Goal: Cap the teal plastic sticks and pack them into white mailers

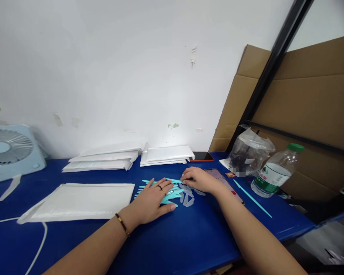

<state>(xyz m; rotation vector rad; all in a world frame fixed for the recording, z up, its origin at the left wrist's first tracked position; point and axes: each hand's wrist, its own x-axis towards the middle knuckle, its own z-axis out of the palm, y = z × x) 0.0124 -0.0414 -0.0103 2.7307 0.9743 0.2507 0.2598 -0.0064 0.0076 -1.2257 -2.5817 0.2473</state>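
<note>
My left hand lies flat with spread fingers on a heap of turquoise plastic sticks at the middle of the blue table. Just right of it, my right hand has its fingers curled down at the end of a turquoise stick; whether they grip it is hard to make out. Several translucent plastic pieces lie below the right hand, beside the heap. A single turquoise stick rests apart on the right.
White padded envelopes lie at left and along the wall. A fan and white cable are at far left. Phones, a plastic bag and a green-capped bottle stand or lie at right.
</note>
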